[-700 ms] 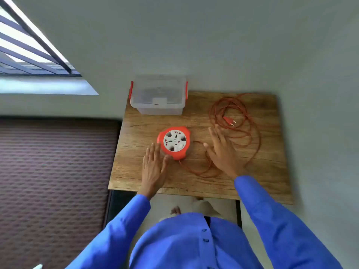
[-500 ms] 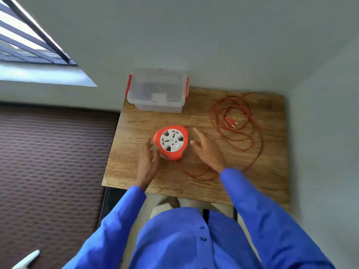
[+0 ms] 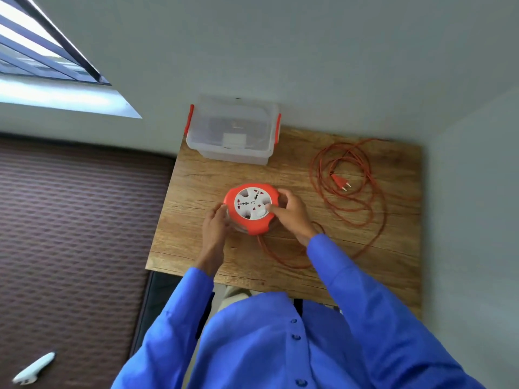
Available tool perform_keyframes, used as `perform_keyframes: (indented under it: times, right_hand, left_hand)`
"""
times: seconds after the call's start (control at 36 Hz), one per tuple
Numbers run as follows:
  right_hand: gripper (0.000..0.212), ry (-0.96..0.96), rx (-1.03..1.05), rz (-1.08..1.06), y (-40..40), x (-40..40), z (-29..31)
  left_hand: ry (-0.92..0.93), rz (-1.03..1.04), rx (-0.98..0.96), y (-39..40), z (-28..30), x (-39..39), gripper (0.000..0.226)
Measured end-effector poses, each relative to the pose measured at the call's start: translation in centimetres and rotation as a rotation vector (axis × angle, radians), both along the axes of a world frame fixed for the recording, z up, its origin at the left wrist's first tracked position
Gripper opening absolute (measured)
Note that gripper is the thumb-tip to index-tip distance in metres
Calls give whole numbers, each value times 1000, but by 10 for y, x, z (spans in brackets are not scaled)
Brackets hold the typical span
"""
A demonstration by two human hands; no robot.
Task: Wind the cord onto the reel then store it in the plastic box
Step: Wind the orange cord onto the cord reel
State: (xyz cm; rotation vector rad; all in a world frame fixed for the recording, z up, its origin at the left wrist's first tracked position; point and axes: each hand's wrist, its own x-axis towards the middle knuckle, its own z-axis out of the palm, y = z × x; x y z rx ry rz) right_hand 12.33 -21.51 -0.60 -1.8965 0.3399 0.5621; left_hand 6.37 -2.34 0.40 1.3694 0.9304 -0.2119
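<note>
One orange reel (image 3: 252,207) with white socket face sitting mid-table (image 3: 280,175), left hand (image 3: 214,227) and right hand (image 3: 290,213) both gripping its rim, one orange cord (image 3: 351,192) lying loosely coiled rightward, one clear plastic box (image 3: 233,130) resting behind

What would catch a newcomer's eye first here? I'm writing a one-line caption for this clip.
The bright orange reel with its white socket face sits mid-table, gripped by the left hand at its left edge and the right hand at its right. To the right, the orange cord sprawls in loose loops, its plug lying inside them. A clear plastic box with orange latches stands at the wooden table's far edge.
</note>
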Motion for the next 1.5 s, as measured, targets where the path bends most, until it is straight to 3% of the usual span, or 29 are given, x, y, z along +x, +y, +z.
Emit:
perform_keyframes:
  times: [0.06,0.25,0.44,0.61,0.75,0.89,0.97,1.11,1.28,1.36,1.5]
  right_hand:
    - [63,-5,84,-47,-7,-4,10]
    - [60,63,422,-163,-36,-19,62]
    - [53,-72,578,-175,-44,-26,99]
    - [54,-156,563,-130,-45,-31,103]
    - [55,-229,498,-88,-51,-35,111]
    - [42,-489,64,-163,-78,-29,130]
    - [36,-566,-6,-206,-101,-25,143]
    - [39,-621,-63,21,-106,-29,165]
    - [55,-885,-397,397,-68,-34,184]
    - [56,-976,-524,496,-51,-29,188]
    - [56,-1002,-540,495,-47,-19,187]
  left_hand:
    - [-31,2,-14,0,7,-2,28]
    - [-199,71,-375,-3,39,-3,59]
    - [-356,46,-600,-33,74,13,71]
    - [-311,20,-858,-49,87,21,107]
    - [-376,-56,-1069,-52,97,24,113]
    - [-384,-114,-1198,-53,103,26,120]
    - [-385,-139,-1199,-49,109,28,123]
    - [-361,-204,-1040,-43,118,32,131]
    - [-437,-230,-745,-49,136,35,82]
    - [-454,-303,-737,-54,142,37,74]
    - [-447,-308,-739,-54,141,41,74]
